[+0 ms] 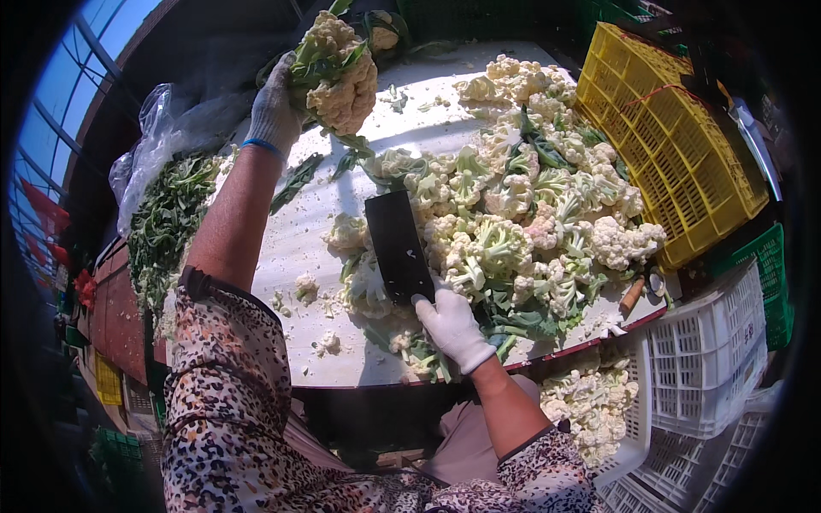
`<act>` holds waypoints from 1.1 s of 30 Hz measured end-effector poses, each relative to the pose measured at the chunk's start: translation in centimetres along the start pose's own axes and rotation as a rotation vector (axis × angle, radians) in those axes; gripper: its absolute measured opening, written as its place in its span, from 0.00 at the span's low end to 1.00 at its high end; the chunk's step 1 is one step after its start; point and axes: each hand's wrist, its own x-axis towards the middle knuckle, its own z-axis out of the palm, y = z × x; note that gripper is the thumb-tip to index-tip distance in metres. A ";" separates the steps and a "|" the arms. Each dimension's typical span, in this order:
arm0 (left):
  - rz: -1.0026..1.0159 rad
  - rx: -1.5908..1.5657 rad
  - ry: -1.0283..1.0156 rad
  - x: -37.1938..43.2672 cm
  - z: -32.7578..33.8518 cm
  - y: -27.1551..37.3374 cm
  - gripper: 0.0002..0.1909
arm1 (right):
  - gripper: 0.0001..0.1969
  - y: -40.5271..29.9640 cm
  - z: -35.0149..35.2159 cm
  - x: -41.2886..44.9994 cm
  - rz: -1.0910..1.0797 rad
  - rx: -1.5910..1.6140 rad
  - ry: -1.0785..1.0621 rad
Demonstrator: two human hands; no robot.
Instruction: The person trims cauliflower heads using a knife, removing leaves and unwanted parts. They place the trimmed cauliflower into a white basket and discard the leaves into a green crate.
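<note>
My left hand [280,106], in a pale knit glove with a blue band at the wrist, grips a cauliflower head [346,93] with green leaves, above the far left part of the white table [314,243]. In a white glove, my right hand [454,324] holds a wide dark cleaver [399,247] near the front edge. Its blade points away from me and lies against the left side of a big heap of cut cauliflower florets [500,243]. My right fingers hide the handle. Loose leaves and small crumbs lie on the table between the hands.
A yellow plastic crate [660,141] leans at the heap's right. White crates [705,346] stand at the lower right, one holding florets [593,410]. A wooden handle [632,296] lies at the right edge. Trimmed leaves [170,224] and clear plastic [147,154] are on the left.
</note>
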 end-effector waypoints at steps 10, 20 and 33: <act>-0.195 -0.171 0.189 -30.5 -16.2 0.0 0.30 | 0.11 -0.6 0.7 -0.9 0.013 0.363 0.106; -0.200 -0.140 0.428 -37.3 -18.4 -3.7 0.30 | 0.07 -1.1 1.4 -1.4 0.029 0.468 0.129; -0.245 -0.044 0.444 -38.0 -19.2 -4.9 0.31 | 0.16 -7.2 10.4 -6.1 -0.227 0.083 0.074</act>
